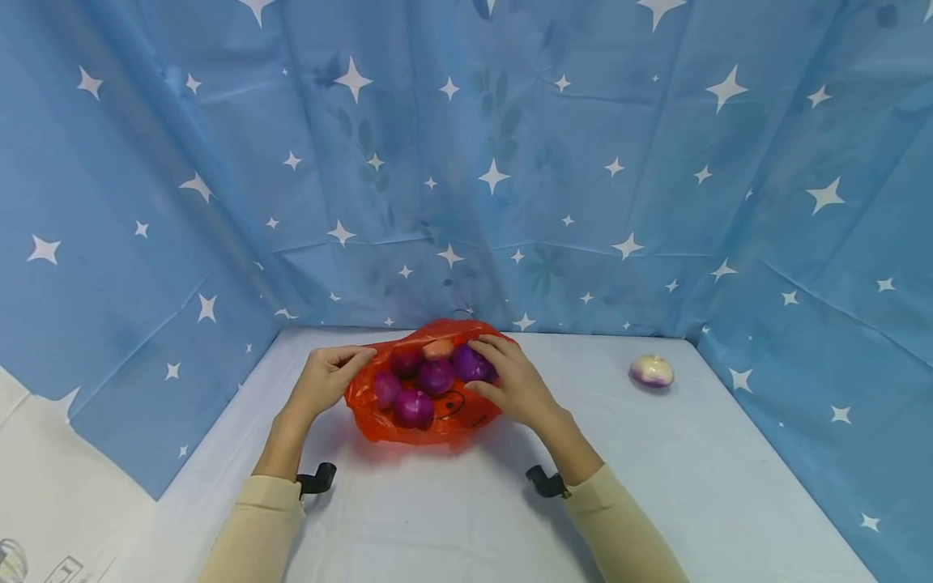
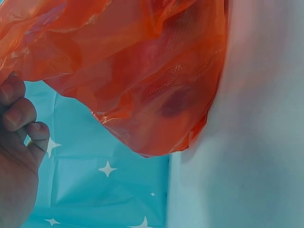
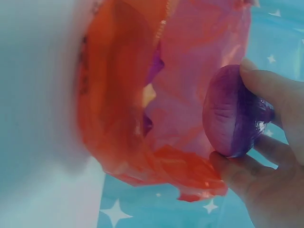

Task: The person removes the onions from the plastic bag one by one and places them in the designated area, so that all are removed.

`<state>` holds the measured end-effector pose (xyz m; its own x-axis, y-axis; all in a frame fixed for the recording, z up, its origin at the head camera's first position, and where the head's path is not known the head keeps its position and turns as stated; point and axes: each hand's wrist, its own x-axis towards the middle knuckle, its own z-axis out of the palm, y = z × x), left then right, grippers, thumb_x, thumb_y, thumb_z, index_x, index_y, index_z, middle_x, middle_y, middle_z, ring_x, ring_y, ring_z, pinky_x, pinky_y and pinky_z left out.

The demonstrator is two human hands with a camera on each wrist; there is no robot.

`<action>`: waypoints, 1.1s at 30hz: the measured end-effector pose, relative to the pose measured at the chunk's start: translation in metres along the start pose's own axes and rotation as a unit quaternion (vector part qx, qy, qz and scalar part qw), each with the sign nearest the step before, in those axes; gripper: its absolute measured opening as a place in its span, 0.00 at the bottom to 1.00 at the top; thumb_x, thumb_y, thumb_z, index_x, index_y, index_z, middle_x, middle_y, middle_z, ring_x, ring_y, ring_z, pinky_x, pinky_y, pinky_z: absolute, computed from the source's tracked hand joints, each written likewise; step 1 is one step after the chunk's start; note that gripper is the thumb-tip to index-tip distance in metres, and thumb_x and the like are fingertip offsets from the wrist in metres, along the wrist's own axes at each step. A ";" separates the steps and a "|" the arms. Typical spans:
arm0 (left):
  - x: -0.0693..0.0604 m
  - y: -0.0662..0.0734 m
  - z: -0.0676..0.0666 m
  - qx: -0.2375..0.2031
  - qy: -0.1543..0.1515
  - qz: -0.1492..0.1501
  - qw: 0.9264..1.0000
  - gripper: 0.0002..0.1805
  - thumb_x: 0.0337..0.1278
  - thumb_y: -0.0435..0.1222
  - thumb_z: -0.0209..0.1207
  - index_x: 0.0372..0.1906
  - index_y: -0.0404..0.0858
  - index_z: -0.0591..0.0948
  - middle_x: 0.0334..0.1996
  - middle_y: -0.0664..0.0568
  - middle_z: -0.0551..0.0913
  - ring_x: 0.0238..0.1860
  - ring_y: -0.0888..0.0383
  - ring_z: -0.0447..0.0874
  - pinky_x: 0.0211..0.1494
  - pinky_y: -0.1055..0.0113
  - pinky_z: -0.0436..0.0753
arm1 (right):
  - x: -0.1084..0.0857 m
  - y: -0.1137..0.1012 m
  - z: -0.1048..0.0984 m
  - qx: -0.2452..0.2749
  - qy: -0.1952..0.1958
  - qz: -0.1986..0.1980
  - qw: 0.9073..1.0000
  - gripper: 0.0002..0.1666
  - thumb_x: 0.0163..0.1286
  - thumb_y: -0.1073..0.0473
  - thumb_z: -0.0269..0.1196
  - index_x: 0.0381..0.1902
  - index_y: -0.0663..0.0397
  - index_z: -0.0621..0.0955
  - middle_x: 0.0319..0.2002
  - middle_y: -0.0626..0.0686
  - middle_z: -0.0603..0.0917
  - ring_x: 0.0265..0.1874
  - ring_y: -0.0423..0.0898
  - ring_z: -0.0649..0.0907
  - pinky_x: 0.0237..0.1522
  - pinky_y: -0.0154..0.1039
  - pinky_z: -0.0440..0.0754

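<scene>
A red plastic bag (image 1: pixel 455 413) with a printed face stands on the table, its mouth open, with several purple onions (image 1: pixel 413 408) and an orange-brown item (image 1: pixel 438 349) inside. My left hand (image 1: pixel 328 380) pinches the bag's left rim between thumb and fingers; in the left wrist view the bag wall hides its contents. At the right side of the mouth, my right hand (image 1: pixel 519 385) grips a glossy purple onion (image 3: pixel 228 111) between thumb and fingertips. The right wrist view shows that onion beside the bag's raised rim.
A white and purple turnip-like vegetable (image 1: pixel 652 371) lies at the right on the white table (image 1: pixel 408 518). Blue star-patterned curtains (image 1: pixel 466 202) hang behind the table and along both sides. Black camera mounts (image 1: pixel 317 478) sit at both wrists.
</scene>
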<state>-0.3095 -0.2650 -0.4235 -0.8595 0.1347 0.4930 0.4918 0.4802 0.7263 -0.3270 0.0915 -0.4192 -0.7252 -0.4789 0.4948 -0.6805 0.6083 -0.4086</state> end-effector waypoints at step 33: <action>0.000 -0.002 0.002 -0.001 -0.005 -0.012 1.000 0.14 0.73 0.45 0.63 0.49 0.41 0.92 0.39 0.47 0.92 0.32 0.60 0.89 0.37 0.69 0.88 | -0.002 0.021 -0.049 0.082 0.122 0.041 0.988 0.40 0.62 0.52 0.78 0.71 0.48 0.78 0.70 0.57 0.76 0.69 0.59 0.76 0.61 0.58 0.83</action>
<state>-0.3104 -0.2644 -0.4257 -0.8725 0.1312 0.4707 0.4711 0.4815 0.7391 -0.3346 0.1363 -0.3917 -0.7452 -0.2534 0.6168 -0.6428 0.5189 -0.5635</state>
